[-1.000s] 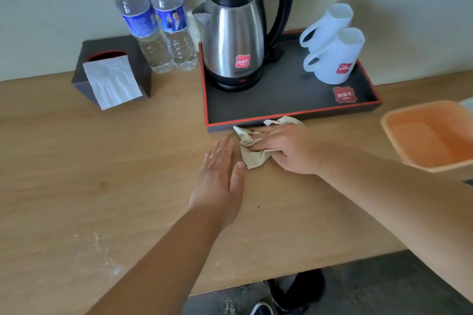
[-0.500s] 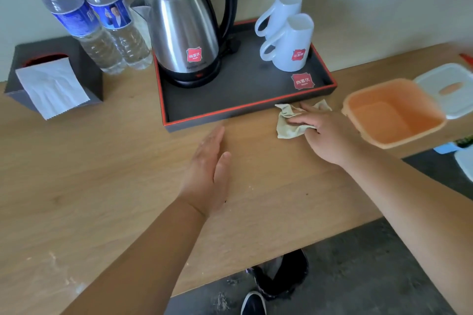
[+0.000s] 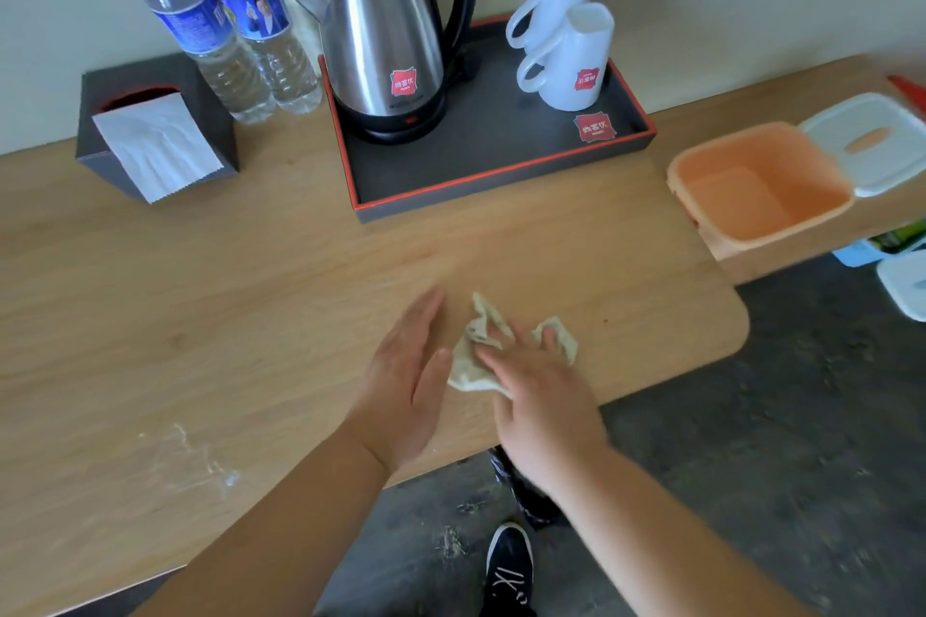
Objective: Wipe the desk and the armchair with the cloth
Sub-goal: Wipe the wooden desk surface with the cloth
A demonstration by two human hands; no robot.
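The right hand (image 3: 541, 396) has dragged the crumpled cloth (image 3: 468, 368) back from the front edge of the tray (image 3: 501, 150) to the near part of the table (image 3: 250, 291). Its fingers (image 3: 501, 356) are spread straight, pressing the cloth flat rather than clenching it. The left hand (image 3: 406, 376) rests just beside the cloth, fingers released and flat on the wood. That strip looks wiped, but the white smear (image 3: 200, 456) on the left and the armchair, which is out of view, are still to do.

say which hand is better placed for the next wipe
Right, probably: the right hand presses the cloth on the desk; the left hand, open beside it, holds nothing.
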